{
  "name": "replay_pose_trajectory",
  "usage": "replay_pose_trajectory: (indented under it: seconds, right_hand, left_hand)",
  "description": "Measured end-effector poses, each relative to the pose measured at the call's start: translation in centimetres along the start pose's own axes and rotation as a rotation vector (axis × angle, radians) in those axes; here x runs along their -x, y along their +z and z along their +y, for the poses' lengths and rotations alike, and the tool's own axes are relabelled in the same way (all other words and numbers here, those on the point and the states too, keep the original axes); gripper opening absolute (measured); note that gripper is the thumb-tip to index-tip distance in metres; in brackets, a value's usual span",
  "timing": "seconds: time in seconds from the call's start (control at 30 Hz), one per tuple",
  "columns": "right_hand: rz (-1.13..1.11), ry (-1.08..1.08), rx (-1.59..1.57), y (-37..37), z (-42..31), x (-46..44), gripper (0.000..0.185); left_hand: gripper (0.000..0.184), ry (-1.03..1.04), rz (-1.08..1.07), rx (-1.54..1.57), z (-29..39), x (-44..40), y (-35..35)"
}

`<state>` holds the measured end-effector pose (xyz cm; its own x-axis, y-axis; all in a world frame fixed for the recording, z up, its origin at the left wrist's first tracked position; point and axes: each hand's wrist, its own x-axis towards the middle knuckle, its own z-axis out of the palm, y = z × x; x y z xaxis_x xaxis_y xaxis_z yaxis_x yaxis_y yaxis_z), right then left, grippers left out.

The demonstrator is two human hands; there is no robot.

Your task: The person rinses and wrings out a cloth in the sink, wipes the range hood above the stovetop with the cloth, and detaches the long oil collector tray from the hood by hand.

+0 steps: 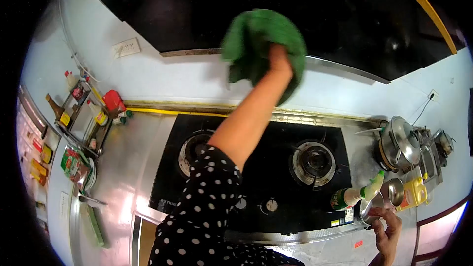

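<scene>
My left hand [279, 55] is pressed into a green cloth [266, 27], its fingers mostly hidden in the folds. The cloth is blurred and lies against the lower edge of the black range hood [172, 15]. At the lower right, my right hand [387, 229] is bent beside a small metal bowl [365, 212], fingertips over its rim and a gap between thumb and fingers. A spray bottle [352, 197] with a pale green head leans next to this bowl.
Below the hood is a black two-burner stove [261, 167]. A lidded steel pot [401, 143], another metal bowl [393, 191] and a yellow jug [415, 193] stand at the right. Bottles fill a rack [86, 113] at the left, near a green-red packet [75, 165].
</scene>
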<state>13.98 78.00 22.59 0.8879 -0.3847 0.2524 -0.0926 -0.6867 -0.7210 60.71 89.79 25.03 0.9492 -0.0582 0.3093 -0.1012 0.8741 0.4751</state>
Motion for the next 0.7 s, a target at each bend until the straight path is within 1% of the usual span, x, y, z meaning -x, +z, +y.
replay_pose_trajectory:
  seconds: [0.03, 0.1, 0.17, 0.2, 0.27, 0.33, 0.4, 0.47, 0.53, 0.57, 0.63, 0.67, 0.7]
  right_hand:
    - [0.008, -0.024, 0.031, -0.4, 0.3, -0.1, 0.036]
    - [0.011, -0.049, 0.048, -0.9, 0.9, 0.1, 0.037]
    - [0.080, -0.017, -0.122, -1.3, 1.5, 0.2, 0.034]
    - [0.076, -0.026, -0.136, -1.4, 2.1, 0.4, 0.034]
    - [0.155, -0.011, -0.256, -1.1, 3.6, 0.8, 0.032]
    - [0.133, -0.040, -0.268, -0.5, 2.9, 0.3, 0.031]
    - [0.069, -0.075, -0.184, 0.0, 2.1, 0.0, 0.030]
    - [0.075, -0.087, -0.184, 0.8, 2.0, -0.1, 0.029]
    - [0.001, -0.187, -0.062, 1.2, 0.9, -0.6, 0.028]
    - [-0.063, -0.169, -0.145, 1.6, -0.2, -1.1, 0.027]
    - [-0.062, -0.174, -0.157, 2.2, -0.3, -1.3, 0.027]
    - [-0.050, -0.170, -0.176, 2.6, -0.1, -1.4, 0.027]
    - [-0.078, -0.216, -0.175, 2.7, 0.2, -1.8, 0.025]
  left_hand:
    - [0.047, -0.025, 0.025, -0.078, -0.8, 2.1, 1.2]
    - [0.045, -0.077, 0.085, -0.080, -1.4, 3.1, 1.7]
    - [0.043, -0.122, 0.129, -0.068, -0.8, 3.5, 1.3]
    - [0.042, -0.142, 0.143, -0.058, -0.2, 3.7, 1.0]
    - [0.040, -0.176, 0.168, -0.035, 1.2, 3.7, 0.3]
    - [0.038, -0.208, 0.181, -0.012, 3.1, 3.6, -0.7]
    - [0.036, -0.222, 0.175, 0.015, 5.2, 3.2, -2.1]
    - [0.028, -0.179, 0.016, -0.049, 8.8, 2.5, -4.4]
    - [0.032, -0.264, 0.011, 0.175, 11.3, 0.4, -6.4]
    - [0.032, -0.253, 0.013, 0.184, 12.9, 0.4, -7.5]
    - [0.024, -0.069, -0.063, 0.078, 17.6, 2.8, -7.5]
    - [0.023, -0.022, -0.086, 0.047, 19.5, 3.0, -8.0]
    - [0.021, 0.025, -0.108, 0.018, 21.3, 3.1, -8.6]
